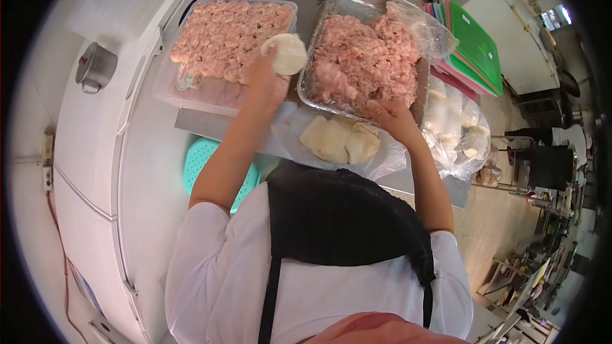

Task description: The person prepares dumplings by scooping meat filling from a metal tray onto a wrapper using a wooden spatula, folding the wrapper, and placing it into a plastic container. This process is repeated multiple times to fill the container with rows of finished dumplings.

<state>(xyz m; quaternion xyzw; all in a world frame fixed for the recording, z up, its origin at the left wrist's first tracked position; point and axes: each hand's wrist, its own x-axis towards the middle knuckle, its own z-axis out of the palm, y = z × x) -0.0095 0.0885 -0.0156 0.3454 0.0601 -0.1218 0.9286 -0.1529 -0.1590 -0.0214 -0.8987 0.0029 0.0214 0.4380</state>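
My left hand (pixel 268 83) is closed on a pale round dough wrapper (pixel 288 55), held up above the near right corner of a plastic tub (pixel 167 92) filled with rows of small meat-filled pieces (pixel 233 28). Ground meat (pixel 370 54) lies heaped in a deep metal tray (pixel 312 38). At that tray's near edge, my right hand (pixel 392 118) has its curled fingers in the meat; the fingertips are partly hidden. Just in front of the tray, stacks of dough wrappers (pixel 335 139) lie on clear plastic.
A plastic bag (pixel 462 134) holding more pale rounds sits right of the tray. Beyond are stacked coloured boards, a green one (pixel 473 44) on top. A turquoise perforated basket (pixel 201 165) is below the table at left. White freezers (pixel 143 172) line the left side.
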